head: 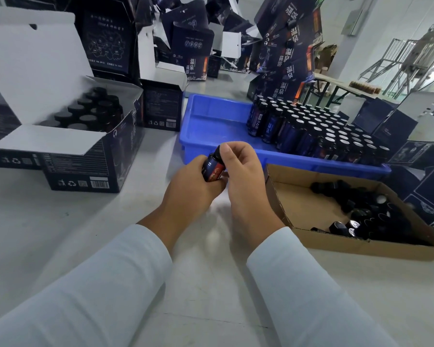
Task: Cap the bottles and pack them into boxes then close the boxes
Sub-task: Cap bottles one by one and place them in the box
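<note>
Left hand [186, 186] grips the body of one small dark bottle [212, 169], its fingers curled round the lower part, and the bottle leans with its top pointing up and to the left, above the white table [60, 234]. At the far left stands the open box [80, 146], already partly filled with capped bottles and with its white flaps standing up; I judge that this bottle will go there once it is closed. On the neck of the bottle sits the black cap [217, 152], and the right hand [241, 169] pinches it between thumb and fingertips, so the step in hand seems to be screwing the cap on. To do it well, the left hand should hold the bottle steady and not squeeze the label, while the right hand turns the cap straight on the thread; a tilted cap may bind. I cannot tell whether the cap is already tight. Behind the hands is the blue tray [211, 116], and in its right half stand many uncapped bottles [323, 131] close together, their mouths showing pale. Further right, near the right wrist, the shallow cardboard tray [298, 204] holds a heap of loose caps [366, 214], within easy reach for the next bottle.
</note>
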